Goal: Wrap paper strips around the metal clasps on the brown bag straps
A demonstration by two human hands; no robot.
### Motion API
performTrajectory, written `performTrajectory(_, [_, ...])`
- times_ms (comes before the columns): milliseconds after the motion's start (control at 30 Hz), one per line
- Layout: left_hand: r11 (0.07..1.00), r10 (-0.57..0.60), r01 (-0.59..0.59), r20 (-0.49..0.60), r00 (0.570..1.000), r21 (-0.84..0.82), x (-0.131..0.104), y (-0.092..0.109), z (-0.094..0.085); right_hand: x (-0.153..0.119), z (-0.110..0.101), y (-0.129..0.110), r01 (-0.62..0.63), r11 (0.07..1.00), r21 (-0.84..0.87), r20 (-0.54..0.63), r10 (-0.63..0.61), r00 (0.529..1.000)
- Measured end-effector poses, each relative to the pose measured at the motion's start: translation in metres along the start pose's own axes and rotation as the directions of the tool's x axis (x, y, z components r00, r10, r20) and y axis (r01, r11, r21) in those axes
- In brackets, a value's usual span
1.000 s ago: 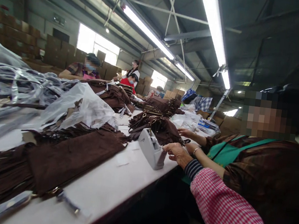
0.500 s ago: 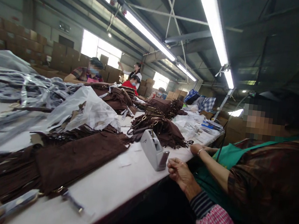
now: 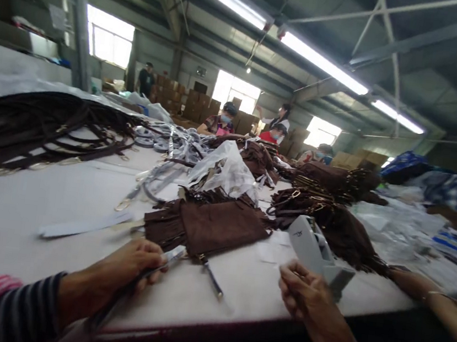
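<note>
My left hand (image 3: pixel 140 263) is closed around a dark bag strap (image 3: pixel 175 253) whose tip is wrapped in pale film; its other part hangs over the table edge. Just beyond lies a brown fringed bag (image 3: pixel 225 226), flat on the table. From its near edge a short wrapped strap end (image 3: pixel 212 279) sticks out toward me. My right hand (image 3: pixel 307 294) is pinched in front of a grey tape dispenser (image 3: pixel 305 239), partly covering it. Whatever its fingertips hold is too small to make out.
Dark straps (image 3: pixel 50 127) are heaped at the left. Brown bags (image 3: pixel 330 222) and clear plastic bags (image 3: pixel 396 230) are piled at the right. A co-worker's hand (image 3: pixel 410 282) touches the bag pile. Other people sit across the white table (image 3: pixel 97 188).
My view has swung left, bringing the strap pile and my whole left hand into sight. The right hand stays pinched close to the tape dispenser.
</note>
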State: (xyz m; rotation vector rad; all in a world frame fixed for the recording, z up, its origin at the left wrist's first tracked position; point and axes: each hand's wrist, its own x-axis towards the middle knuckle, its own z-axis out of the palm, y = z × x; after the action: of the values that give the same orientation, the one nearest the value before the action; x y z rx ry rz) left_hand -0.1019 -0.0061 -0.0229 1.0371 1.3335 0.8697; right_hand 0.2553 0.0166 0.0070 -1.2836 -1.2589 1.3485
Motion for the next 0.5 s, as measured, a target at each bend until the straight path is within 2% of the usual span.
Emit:
performTrajectory(100, [1.000,-0.002,0.003,-0.027,1.000,0.012,-0.005,0.007,0.008,0.006,0.088,-0.009,-0.118,0.987,0.107,0.257,0.087,0.962])
performTrajectory(133, [1.000,0.002,-0.001,-0.035,0.999,0.021,-0.007,0.009,0.009,0.009,0.111,-0.009,-0.150,0.980,0.130,0.334,0.099,0.937])
performTrajectory(200, [0.999,0.007,-0.006,-0.043,0.999,0.039,-0.009,0.011,0.011,0.014,0.147,-0.004,-0.208,0.967,0.145,0.398,0.135,0.907])
performTrajectory(300, [0.999,0.002,-0.001,-0.037,0.999,0.039,-0.009,0.010,0.012,0.022,0.172,0.004,-0.257,0.962,0.093,0.379,0.204,0.903])
performTrajectory(500, [0.999,0.021,-0.020,-0.034,0.999,0.040,-0.005,0.003,0.013,0.027,0.181,0.005,-0.320,0.946,-0.056,0.279,0.322,0.904])
